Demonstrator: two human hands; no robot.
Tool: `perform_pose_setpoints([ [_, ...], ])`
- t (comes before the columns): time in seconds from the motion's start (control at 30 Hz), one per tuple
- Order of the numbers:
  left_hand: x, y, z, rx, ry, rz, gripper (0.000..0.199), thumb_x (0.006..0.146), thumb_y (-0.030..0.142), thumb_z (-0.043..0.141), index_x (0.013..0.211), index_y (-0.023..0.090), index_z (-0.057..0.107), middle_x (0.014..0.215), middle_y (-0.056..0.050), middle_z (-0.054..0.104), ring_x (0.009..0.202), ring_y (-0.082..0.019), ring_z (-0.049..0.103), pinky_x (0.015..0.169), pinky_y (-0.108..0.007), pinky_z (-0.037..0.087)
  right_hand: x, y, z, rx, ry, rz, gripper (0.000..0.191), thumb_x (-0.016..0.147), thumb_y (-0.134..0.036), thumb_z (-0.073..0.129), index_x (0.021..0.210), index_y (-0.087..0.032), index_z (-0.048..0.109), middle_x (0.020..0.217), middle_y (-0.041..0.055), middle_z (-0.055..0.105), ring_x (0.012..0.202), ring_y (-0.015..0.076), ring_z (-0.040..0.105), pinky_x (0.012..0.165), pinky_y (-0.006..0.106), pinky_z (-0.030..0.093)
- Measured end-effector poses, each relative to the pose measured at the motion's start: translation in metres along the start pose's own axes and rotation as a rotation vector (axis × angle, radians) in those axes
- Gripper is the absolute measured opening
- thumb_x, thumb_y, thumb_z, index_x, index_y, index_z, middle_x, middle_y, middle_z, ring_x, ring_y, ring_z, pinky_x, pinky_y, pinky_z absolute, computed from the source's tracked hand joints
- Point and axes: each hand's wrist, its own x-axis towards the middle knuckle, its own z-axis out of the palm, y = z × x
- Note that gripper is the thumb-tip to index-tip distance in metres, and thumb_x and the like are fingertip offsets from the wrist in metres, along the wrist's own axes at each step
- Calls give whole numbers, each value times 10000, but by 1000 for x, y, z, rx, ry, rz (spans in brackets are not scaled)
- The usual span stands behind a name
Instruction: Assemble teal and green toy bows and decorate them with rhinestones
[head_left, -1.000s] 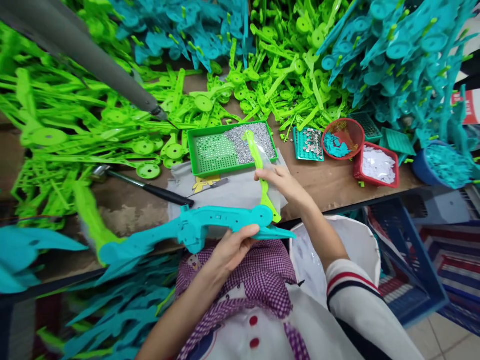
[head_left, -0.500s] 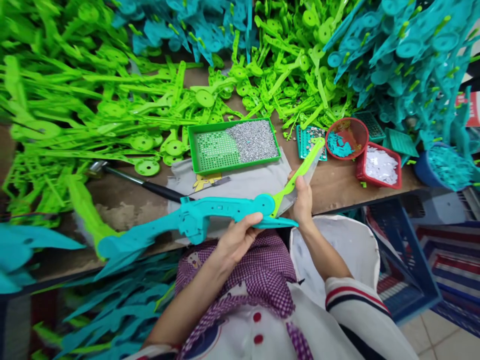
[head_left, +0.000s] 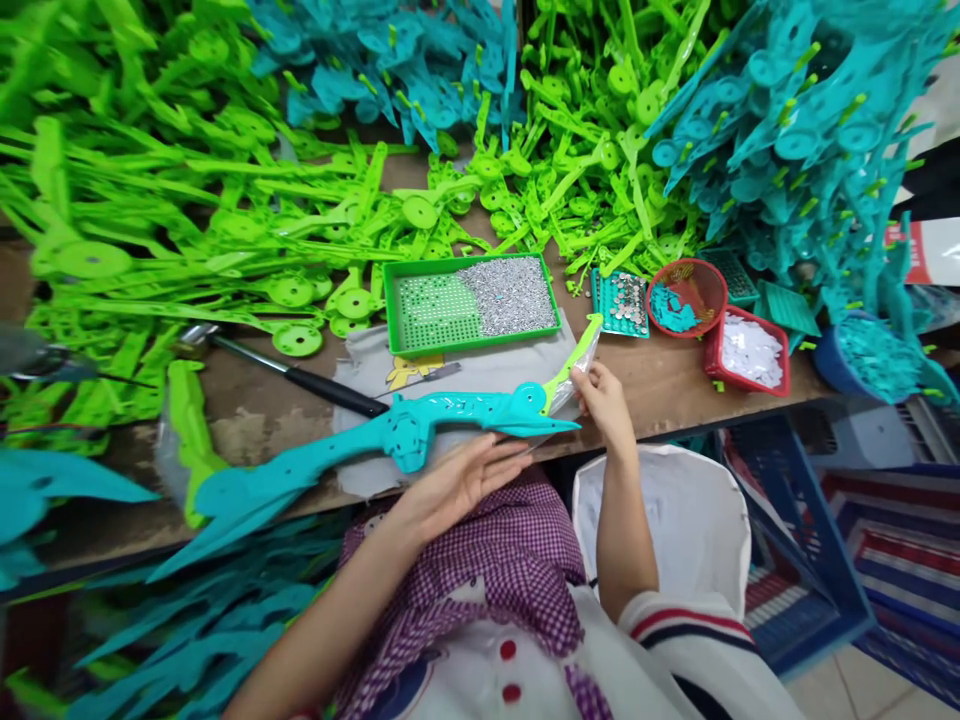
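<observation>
Pinching lime arm in right hand below green tray. Holding left hand open by turquoise frame. Cannot read packet right of tray.

Blue crate beside white bin; floor tiles (pale) below.

Long part: teal plastic, smooth, glossy highlights. Narrow lime piece joined to it: plastic too, thin clear film alongside, shiny. Tray: green plastic, perforated base, small silvery metallic-looking bits. Hammer: shiny metal shaft, black matt grip. Surface: brown, wood-looking, scuffed and rough. Cloth: grey, matt, wrinkled. Apron: checked woven fabric. Red basket: plastic mesh. Blue crate: plastic.
</observation>
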Motion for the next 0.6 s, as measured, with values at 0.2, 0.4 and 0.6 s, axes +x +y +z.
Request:
perform_pose_setpoints([
  [0.2,-45,-7,-35,760,292,422,388,849,433,719,1157,198,698,1153,-112,712,1018,-256,700,937,-386,552,-3,-27,4,-280,337,-82,473,813,-531,670,1161,-214,628,729,-22,578,718,171,551,689,281,442],
  [0.4,-56,29,-91,1466,775,995,350,934,400,611,1239,233,655,1294,-98,614,1253,-296,535,1136,-476,365,-12,-119,94,108,-79,-507,523,890,-576,577,1307,-262,545,1202,75,624,1095,194,602,935,343,495],
  [0.6,-57,37,-118,1621,734,931,395,976,467,520,1252,207,629,1264,-115,621,1189,-292,563,1046,-445,419,47,-188,206,129,-321,-756,802,810,-629,652,1441,-219,375,1469,107,458,1374,236,437,1129,424,385],
])
